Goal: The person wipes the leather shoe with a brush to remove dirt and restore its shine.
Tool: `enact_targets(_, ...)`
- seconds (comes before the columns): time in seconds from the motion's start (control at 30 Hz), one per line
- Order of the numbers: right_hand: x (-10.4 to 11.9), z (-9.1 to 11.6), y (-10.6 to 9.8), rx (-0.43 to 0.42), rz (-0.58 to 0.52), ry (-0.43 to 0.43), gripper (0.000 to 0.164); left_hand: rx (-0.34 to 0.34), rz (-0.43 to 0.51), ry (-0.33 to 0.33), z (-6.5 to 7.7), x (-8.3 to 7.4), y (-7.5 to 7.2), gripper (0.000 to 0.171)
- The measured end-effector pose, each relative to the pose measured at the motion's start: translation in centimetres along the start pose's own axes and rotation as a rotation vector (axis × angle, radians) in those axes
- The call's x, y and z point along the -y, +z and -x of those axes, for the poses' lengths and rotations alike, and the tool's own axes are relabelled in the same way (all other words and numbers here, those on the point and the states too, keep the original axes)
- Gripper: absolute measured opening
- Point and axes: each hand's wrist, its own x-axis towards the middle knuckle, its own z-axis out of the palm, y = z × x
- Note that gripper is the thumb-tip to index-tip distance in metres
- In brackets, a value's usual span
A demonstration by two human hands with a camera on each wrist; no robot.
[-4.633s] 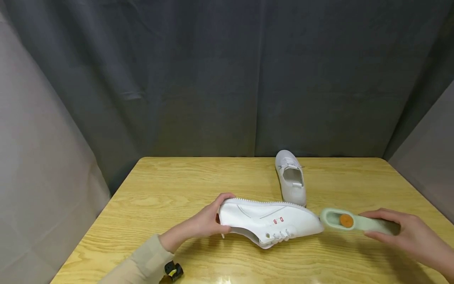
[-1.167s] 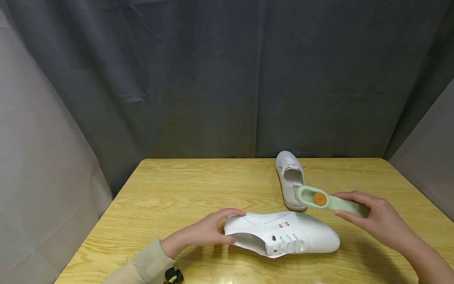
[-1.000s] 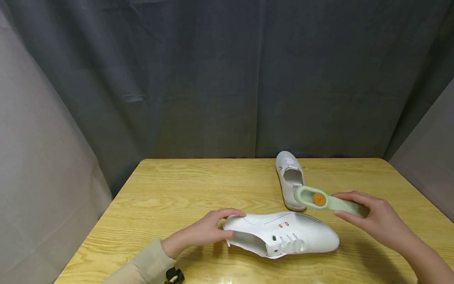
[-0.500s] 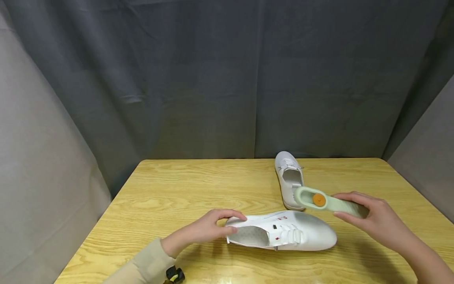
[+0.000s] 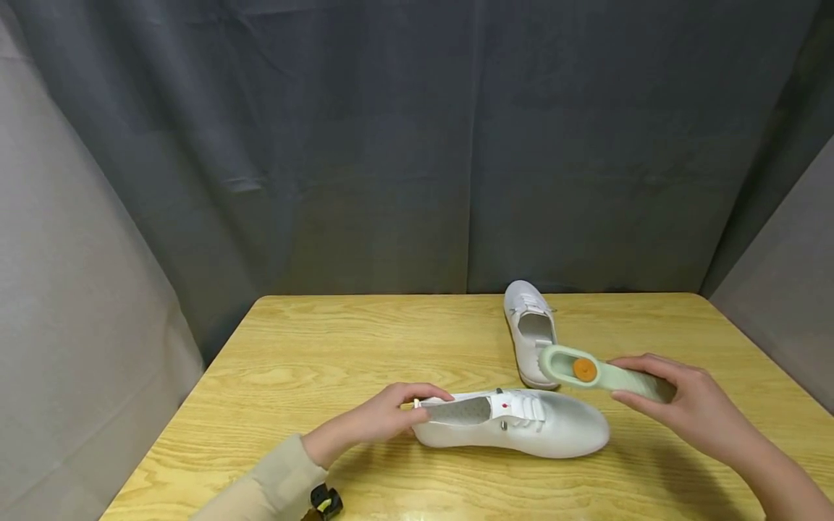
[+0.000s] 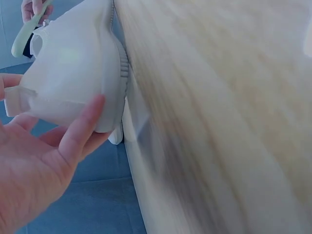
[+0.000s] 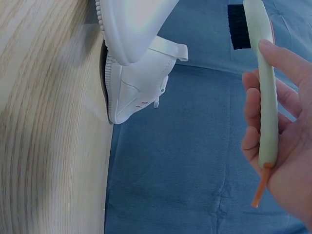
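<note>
My left hand [image 5: 386, 418] grips a white lace-up shoe [image 5: 563, 428] by the heel, thumb at the opening. The shoe stands sole down, toe pointing right; whether the sole fully touches the table I cannot tell. My right hand [image 5: 691, 405] holds a pale green shoe brush [image 5: 622, 378] with an orange knob [image 5: 584, 370]. Its black bristles [image 7: 238, 27] show in the right wrist view, clear of the shoe. The brush head hovers above and behind the toe. In the left wrist view, fingers [image 6: 85, 124] press the back of the heel.
A second white shoe [image 5: 521, 318] stands farther back on the wooden table [image 5: 326, 347], partly hidden by the brush head. A small black object [image 5: 326, 501] lies by the left sleeve [image 5: 274, 481]. A dark curtain [image 5: 365, 159] hangs behind the table.
The held shoe has rolled from its side to sole down, and its lettering has turned out of sight. The brush, earlier at the toe, moved up and left, then stayed nearly still over the last second.
</note>
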Motion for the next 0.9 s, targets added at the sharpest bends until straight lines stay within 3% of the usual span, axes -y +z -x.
enact_targets(0.17, 0.0, 0.0, 0.0, 0.010, -0.003, 0.004, 0.035, 0.006, -0.020, 0.018, -0.5, 0.2, -0.4, 0.039)
enact_targets(0.4, -0.2, 0.0, -0.1, 0.002, 0.001, -0.007, 0.036, 0.076, 0.016, 0.027, -0.9, 0.4, -0.7, 0.038)
enact_targets(0.63, -0.4, -0.1, -0.1, 0.005, 0.013, 0.005, 0.036, 0.059, -0.080, 0.044, -0.8, 0.6, -1.0, 0.030)
enact_targets(0.9, -0.4, -0.2, -0.1, 0.014, 0.021, 0.014, 0.037, 0.092, -0.142, 0.166, -0.6, 1.2, -1.5, 0.038)
